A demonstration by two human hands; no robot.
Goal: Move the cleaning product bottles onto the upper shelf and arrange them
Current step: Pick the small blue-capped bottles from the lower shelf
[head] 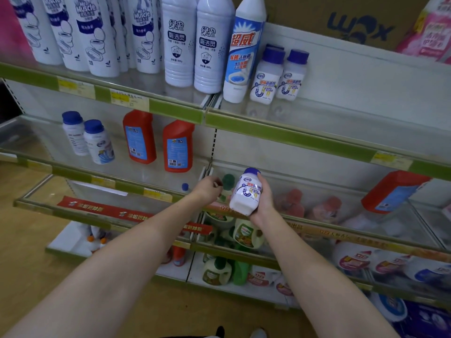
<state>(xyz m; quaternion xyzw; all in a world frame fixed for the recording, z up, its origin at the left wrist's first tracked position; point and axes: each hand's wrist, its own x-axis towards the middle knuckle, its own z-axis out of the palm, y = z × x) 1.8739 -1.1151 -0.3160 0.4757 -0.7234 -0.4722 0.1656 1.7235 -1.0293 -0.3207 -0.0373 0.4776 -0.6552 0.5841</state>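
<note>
My right hand point(264, 203) grips a small white bottle with a purple cap point(245, 191), tilted, in front of the middle glass shelf point(317, 191). Just to its left, my left hand point(210, 189) hangs with its fingers loosely curled and nothing in it. On the upper shelf point(292, 113) stand two matching small purple-capped bottles point(278, 74) beside a tall white-and-blue bottle point(244, 52) and a row of tall white bottles point(195, 42). Two more small blue-capped bottles point(90, 140) and two red bottles point(158, 142) stand on the middle shelf at the left.
A red bottle point(390, 191) stands on the middle shelf at the right. Pink and green bottles point(234, 240) fill the lower shelves. A cardboard box point(353, 18) sits above the upper shelf. Bare shelf space point(353, 111) lies right of the small bottles.
</note>
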